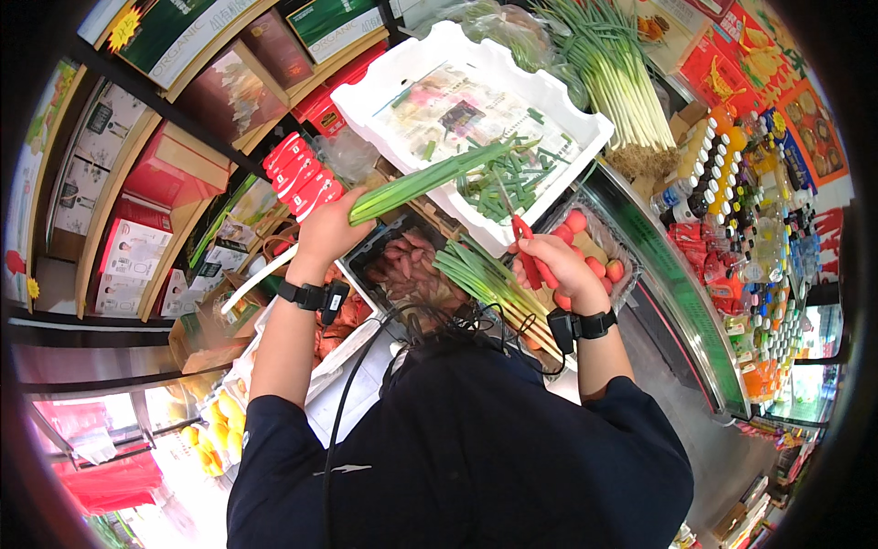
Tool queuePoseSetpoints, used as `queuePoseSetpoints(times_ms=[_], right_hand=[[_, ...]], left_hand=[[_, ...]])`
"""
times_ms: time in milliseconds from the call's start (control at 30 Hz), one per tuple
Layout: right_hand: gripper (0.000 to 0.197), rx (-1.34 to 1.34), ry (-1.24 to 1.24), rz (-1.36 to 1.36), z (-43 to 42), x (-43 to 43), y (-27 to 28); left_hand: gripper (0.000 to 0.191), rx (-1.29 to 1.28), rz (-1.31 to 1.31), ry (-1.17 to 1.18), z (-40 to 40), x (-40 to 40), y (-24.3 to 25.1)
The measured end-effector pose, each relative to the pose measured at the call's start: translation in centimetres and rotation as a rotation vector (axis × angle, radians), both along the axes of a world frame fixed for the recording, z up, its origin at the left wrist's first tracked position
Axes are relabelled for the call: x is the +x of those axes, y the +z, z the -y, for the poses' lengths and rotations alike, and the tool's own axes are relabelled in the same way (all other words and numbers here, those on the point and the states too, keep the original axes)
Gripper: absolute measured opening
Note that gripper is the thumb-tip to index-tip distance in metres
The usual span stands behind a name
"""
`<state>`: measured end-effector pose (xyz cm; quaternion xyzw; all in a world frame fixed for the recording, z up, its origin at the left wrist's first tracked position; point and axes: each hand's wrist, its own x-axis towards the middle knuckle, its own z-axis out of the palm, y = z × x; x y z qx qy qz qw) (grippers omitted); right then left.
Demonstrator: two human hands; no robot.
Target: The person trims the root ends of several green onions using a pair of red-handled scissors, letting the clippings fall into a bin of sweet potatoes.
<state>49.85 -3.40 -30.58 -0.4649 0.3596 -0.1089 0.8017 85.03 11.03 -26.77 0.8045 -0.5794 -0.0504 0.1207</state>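
Note:
My left hand [334, 230] is closed around a green onion [425, 180], its white stem hanging behind the wrist and its leaves reaching over a white foam box [590, 130]. In my right hand [557, 264] are red-handled scissors [528, 257], their blades pointing into the box near the leaves. Cut green pieces [504, 182] lie on printed paper [439, 113] inside the box. Below the box, near my right hand, rests another bunch of green onions [480, 274]. A large bunch with roots [627, 103] lies beyond the box's right side.
A dark crate of reddish tubers [405, 264] stands between my arms, with packed red fruit [597, 257] at the right. Boxed goods fill shelves [154, 123] on the left. Many bottles [713, 165] stand at the right, past a curved counter edge [675, 295]. Cables hang before my chest.

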Motion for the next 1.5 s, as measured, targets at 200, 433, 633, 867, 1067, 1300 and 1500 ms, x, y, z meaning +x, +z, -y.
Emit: queuePoseSetpoints(times_ms=[200,433,633,867,1067,1300,1500], right_hand=[[0.04,0.001,0.145,0.027,0.3,1.2,-1.3],[0.044,0.014,0.164,0.05,0.5,2.9,-1.3],[0.045,-0.002,0.193,0.018,0.4,3.4,-1.3],[0.044,-0.022,0.157,0.015,0.1,3.9,-1.2],[0.042,0.009,0.14,0.03,0.0,3.9,-1.0],[0.043,0.006,0.14,0.009,0.0,4.2,-0.6],[0.044,0.003,0.132,0.005,0.0,4.4,-0.7]], left_hand=[[0.055,-0.024,-0.022,-0.053,0.1,-0.7,0.4],[0.053,0.003,0.032,-0.078,0.0,-1.9,1.8],[0.05,-0.068,0.059,-0.111,0.0,-1.4,1.7],[0.052,-0.035,0.049,-0.095,0.3,-1.4,1.4],[0.054,-0.043,0.037,-0.117,0.5,-0.8,1.2],[0.056,-0.037,0.043,-0.119,0.6,-0.3,1.5],[0.055,-0.036,0.042,-0.118,0.5,0.2,1.4]])
